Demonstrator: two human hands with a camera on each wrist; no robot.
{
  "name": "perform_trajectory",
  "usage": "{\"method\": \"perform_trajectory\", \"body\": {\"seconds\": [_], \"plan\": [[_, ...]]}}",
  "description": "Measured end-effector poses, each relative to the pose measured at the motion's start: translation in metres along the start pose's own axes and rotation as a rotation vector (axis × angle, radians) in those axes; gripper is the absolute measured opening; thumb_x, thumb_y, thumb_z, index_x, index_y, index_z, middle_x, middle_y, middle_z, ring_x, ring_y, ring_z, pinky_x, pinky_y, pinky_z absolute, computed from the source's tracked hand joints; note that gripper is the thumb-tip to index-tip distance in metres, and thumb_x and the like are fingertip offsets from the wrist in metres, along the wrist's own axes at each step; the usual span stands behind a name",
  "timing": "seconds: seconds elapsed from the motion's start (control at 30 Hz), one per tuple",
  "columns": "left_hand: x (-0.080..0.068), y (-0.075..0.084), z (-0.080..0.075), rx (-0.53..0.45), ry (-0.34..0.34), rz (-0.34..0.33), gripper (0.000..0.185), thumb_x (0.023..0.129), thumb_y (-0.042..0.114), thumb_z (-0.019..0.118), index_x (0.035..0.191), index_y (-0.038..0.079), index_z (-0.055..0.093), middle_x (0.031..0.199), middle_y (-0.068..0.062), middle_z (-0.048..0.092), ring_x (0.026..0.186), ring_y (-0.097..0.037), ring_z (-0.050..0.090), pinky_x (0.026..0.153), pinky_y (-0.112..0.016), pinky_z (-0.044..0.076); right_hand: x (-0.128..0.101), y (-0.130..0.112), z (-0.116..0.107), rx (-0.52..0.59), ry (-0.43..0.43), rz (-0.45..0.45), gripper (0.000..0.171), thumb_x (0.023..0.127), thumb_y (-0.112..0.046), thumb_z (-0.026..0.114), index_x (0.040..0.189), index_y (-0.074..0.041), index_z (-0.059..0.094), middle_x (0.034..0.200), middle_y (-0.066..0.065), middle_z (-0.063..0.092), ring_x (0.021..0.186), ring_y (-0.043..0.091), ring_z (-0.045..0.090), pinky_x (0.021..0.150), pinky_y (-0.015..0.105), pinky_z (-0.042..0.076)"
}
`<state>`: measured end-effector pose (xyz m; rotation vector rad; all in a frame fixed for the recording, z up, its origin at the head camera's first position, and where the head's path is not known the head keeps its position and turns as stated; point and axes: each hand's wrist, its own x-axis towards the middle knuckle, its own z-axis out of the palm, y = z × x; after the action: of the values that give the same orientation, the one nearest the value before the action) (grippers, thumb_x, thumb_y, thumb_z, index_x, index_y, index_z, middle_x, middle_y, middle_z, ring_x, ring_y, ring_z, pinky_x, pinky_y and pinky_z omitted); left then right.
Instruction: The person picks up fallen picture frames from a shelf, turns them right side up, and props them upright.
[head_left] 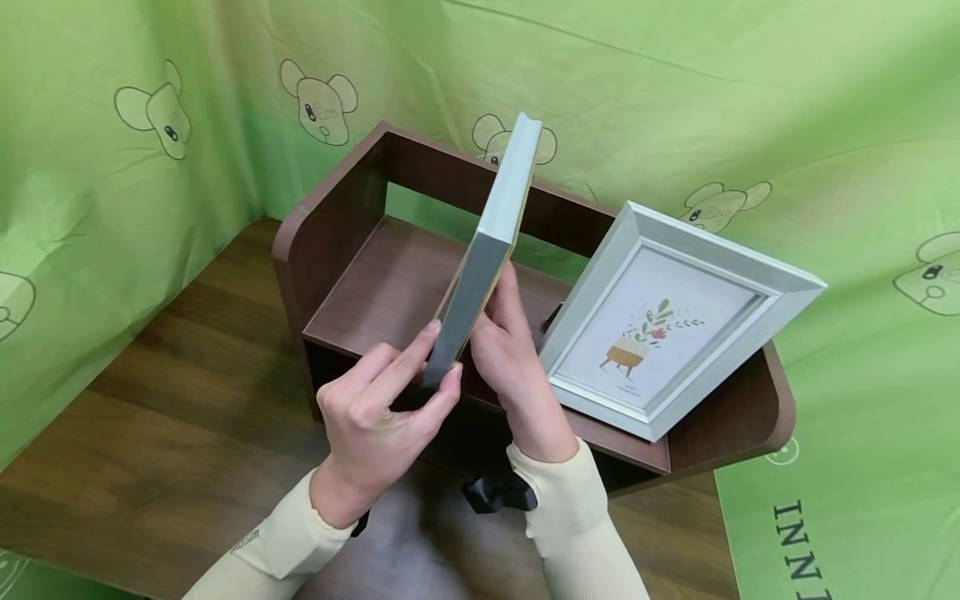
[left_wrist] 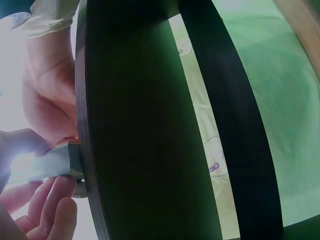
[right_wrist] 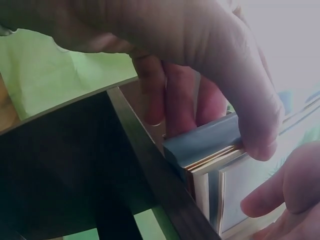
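Note:
Seen nearly edge-on in the head view, a pale grey picture frame (head_left: 510, 183) is held tilted upright above the front of a dark brown wooden shelf (head_left: 375, 275). My left hand (head_left: 375, 408) pinches its lower near corner between thumb and fingers. On the other side, my right hand (head_left: 517, 358) grips the same frame; its thumb and fingers straddle the frame edge (right_wrist: 205, 140) in the right wrist view. Fingers of the left hand (left_wrist: 45, 205) also show at the frame in the left wrist view. The frame's picture is mostly turned away.
Another pale frame (head_left: 652, 333), with a potted-plant print, leans on the right part of the shelf. The shelf has raised sides and a back rail (head_left: 442, 171). It stands on a wood-grain table (head_left: 172, 392), and green cloth (head_left: 600, 83) with cartoon heads hangs behind.

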<state>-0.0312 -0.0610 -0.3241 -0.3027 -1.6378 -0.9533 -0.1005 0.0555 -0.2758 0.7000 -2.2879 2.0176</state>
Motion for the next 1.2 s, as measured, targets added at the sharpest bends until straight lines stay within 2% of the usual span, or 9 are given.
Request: {"method": "perform_trajectory", "body": {"seconds": [0.07,0.23,0.4,0.5,0.63,0.73,0.83,0.97,1.2], "plan": [[0.0,0.0,0.0,-0.002,0.001,-0.003,0.031,0.077,0.015,0.075,0.107,0.005,0.076,0.06,-0.001,0.052,0.045,-0.008,0.047,0.039,-0.021,0.029,0.0,0.0,0.001,-0.007,0.009,-0.007,0.049,0.103,-0.007,0.046,0.149,-0.009,0.029,0.121,0.021,0.046,0.111,0.016,0.045,0.093,0.034,0.038],[-0.001,0.0,0.0,-0.013,-0.001,-0.014,0.032,0.076,0.014,0.076,0.107,0.005,0.076,0.06,0.0,0.052,0.046,-0.008,0.05,0.039,-0.02,0.031,-0.004,-0.002,0.001,-0.021,0.036,-0.021,0.055,0.104,-0.01,0.043,0.155,-0.012,0.022,0.143,0.008,0.042,0.126,0.015,0.043,0.101,0.035,0.036],[-0.001,0.0,0.0,-0.018,0.004,-0.023,0.032,0.076,0.013,0.076,0.106,0.005,0.076,0.059,0.0,0.053,0.046,-0.009,0.052,0.039,-0.02,0.031,-0.018,-0.025,-0.001,-0.103,0.13,-0.084,0.054,0.105,-0.011,0.04,0.155,-0.003,0.019,0.155,0.008,0.032,0.14,0.017,0.034,0.111,0.036,0.03],[-0.001,-0.001,-0.001,-0.017,0.007,-0.023,0.032,0.077,0.015,0.077,0.107,0.005,0.076,0.06,0.0,0.053,0.047,-0.009,0.053,0.039,-0.02,0.031,-0.026,-0.045,-0.001,-0.14,0.195,-0.228,0.053,0.105,-0.013,0.041,0.153,0.002,0.024,0.156,0.009,0.029,0.144,0.018,0.027,0.115,0.037,0.024],[-0.001,-0.001,-0.002,-0.02,0.007,-0.024,0.033,0.077,0.016,0.077,0.108,0.006,0.076,0.06,0.001,0.053,0.048,-0.008,0.054,0.039,-0.02,0.03,-0.025,-0.069,0.0,-0.216,0.19,-0.537,0.063,0.103,-0.028,0.05,0.146,0.012,0.029,0.155,0.015,0.031,0.145,0.028,0.026,0.115,0.047,0.023],[-0.001,-0.002,-0.001,-0.02,0.007,-0.023,0.033,0.075,0.014,0.077,0.108,0.006,0.076,0.06,0.001,0.052,0.048,-0.008,0.054,0.039,-0.019,0.03,-0.013,-0.081,-0.003,-0.33,0.141,-0.774,0.071,0.097,-0.036,0.059,0.142,0.014,0.036,0.147,0.025,0.037,0.141,0.037,0.031,0.113,0.053,0.023],[-0.002,-0.002,-0.001,-0.023,0.008,-0.018,0.033,0.072,0.011,0.078,0.105,0.005,0.077,0.059,0.001,0.052,0.047,-0.008,0.051,0.039,-0.018,0.027,0.0,-0.085,-0.006,-0.385,0.046,-0.938,0.065,0.092,-0.032,0.068,0.136,0.01,0.046,0.137,0.032,0.045,0.134,0.043,0.038,0.112,0.058,0.023],[-0.002,-0.002,-0.002,-0.026,0.005,-0.017,0.032,0.074,0.012,0.078,0.105,0.004,0.076,0.059,0.001,0.051,0.047,-0.008,0.051,0.04,-0.018,0.026,0.009,-0.085,-0.01,-0.391,-0.052,-0.998,0.052,0.087,-0.017,0.072,0.128,0.009,0.054,0.13,0.033,0.05,0.128,0.042,0.046,0.111,0.059,0.024],[-0.002,-0.004,-0.006,-0.061,-0.044,-0.024,0.036,0.076,0.015,0.081,0.109,0.004,0.075,0.062,0.0,0.054,0.052,-0.009,0.057,0.041,-0.018,0.03,0.012,-0.085,-0.011,-0.401,-0.052,-1.005,0.049,0.079,-0.003,0.073,0.122,0.011,0.055,0.126,0.03,0.052,0.125,0.04,0.048,0.111,0.058,0.025]]}}
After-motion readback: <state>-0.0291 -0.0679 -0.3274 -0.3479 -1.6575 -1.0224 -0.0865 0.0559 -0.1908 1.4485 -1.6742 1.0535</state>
